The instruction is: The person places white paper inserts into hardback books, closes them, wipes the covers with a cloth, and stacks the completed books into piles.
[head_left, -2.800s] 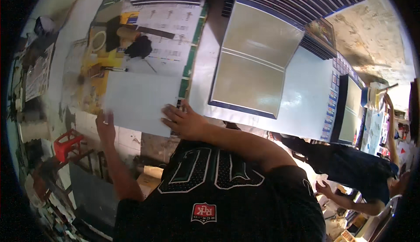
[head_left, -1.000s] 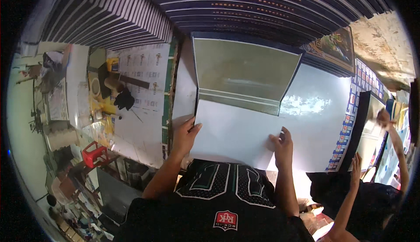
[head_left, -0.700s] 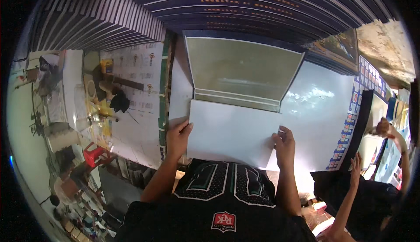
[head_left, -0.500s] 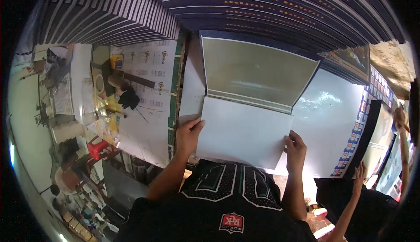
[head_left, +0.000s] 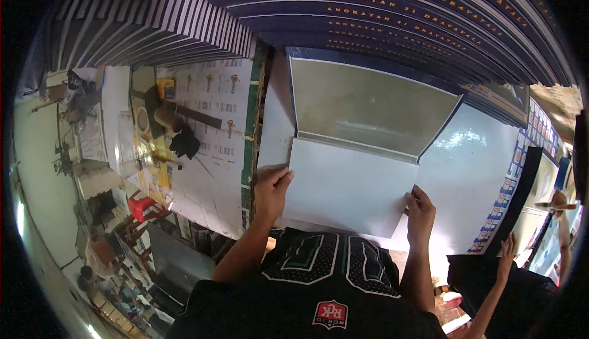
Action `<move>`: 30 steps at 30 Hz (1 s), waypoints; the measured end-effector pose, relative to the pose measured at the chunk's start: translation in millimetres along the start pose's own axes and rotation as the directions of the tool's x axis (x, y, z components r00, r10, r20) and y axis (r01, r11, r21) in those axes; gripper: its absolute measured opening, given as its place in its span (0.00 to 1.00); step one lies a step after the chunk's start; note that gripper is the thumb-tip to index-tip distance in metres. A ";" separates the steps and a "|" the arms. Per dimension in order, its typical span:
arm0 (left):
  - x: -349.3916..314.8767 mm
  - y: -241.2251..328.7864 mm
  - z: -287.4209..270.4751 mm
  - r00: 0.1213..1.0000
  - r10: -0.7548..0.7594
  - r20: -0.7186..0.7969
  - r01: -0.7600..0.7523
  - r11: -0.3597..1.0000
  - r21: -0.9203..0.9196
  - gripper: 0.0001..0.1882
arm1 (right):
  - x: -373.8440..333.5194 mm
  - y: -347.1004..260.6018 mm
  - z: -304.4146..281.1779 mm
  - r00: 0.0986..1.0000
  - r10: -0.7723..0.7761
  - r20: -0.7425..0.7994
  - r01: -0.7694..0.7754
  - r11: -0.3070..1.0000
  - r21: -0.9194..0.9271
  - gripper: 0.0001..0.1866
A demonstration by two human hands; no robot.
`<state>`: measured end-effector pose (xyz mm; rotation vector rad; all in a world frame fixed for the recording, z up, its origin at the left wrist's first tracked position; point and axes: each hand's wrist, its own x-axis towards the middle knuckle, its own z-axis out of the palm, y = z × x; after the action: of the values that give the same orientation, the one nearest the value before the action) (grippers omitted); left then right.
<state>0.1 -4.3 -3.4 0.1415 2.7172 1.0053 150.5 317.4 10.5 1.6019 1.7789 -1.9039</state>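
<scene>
A white sheet or thin block of paper (head_left: pixel 346 182) lies in front of me; its thickness is hard to make out. Its left edge is pinched between the thumb and fingers of my left hand (head_left: pixel 272 190). At the right edge, my right hand (head_left: pixel 420 211) grips it with curled fingers. The sheet's far edge meets the spine strip of an open dark blue hard cover (head_left: pixel 368 106), whose greyish inner board faces up. This cover leans back against the stacked books behind it.
Tall stacks of dark blue books (head_left: pixel 380 14) with gold lettering rise along the far side, and more stacks (head_left: pixel 159 26) stand far left. A second table (head_left: pixel 208 149) holds tape and dark cloth. At right, a co-worker's hand (head_left: pixel 559 201) holds a tool above another open cover (head_left: pixel 521 216).
The whole view has shifted slightly. My hands keep their grip on the white sheet's edges, with little visible movement against the cover. The co-worker's tool hand has moved a little.
</scene>
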 end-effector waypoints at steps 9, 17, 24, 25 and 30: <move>-0.9 8.3 8.3 0.999 -0.037 0.004 0.037 0.996 -0.083 0.11 | 0.3 -3.9 -4.6 0.988 -0.139 -0.067 0.098 0.900 -0.425 0.16; -6.4 1.7 10.7 0.995 -0.093 -0.040 0.093 0.996 -0.019 0.12 | -3.1 -6.7 -1.2 0.951 -0.308 -0.033 0.259 0.850 -0.459 0.16; -3.4 17.4 10.4 0.973 -0.230 -0.025 0.227 0.970 -0.089 0.17 | -1.2 -7.0 -4.0 0.966 -0.230 -0.118 0.164 0.899 -0.406 0.13; -4.5 17.0 9.5 0.967 -0.255 -0.028 0.251 0.962 -0.106 0.17 | 0.6 -7.4 -5.7 0.983 -0.147 -0.111 0.095 0.921 -0.378 0.13; -3.4 -1.9 9.1 0.985 -0.172 0.011 0.171 0.975 -0.145 0.19 | 1.0 -14.0 -11.8 0.976 -0.197 -0.088 0.141 0.891 -0.432 0.13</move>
<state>5.7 -0.6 -10.6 -0.1180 2.5923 1.1453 147.9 331.5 22.0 1.4767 2.2580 -1.3518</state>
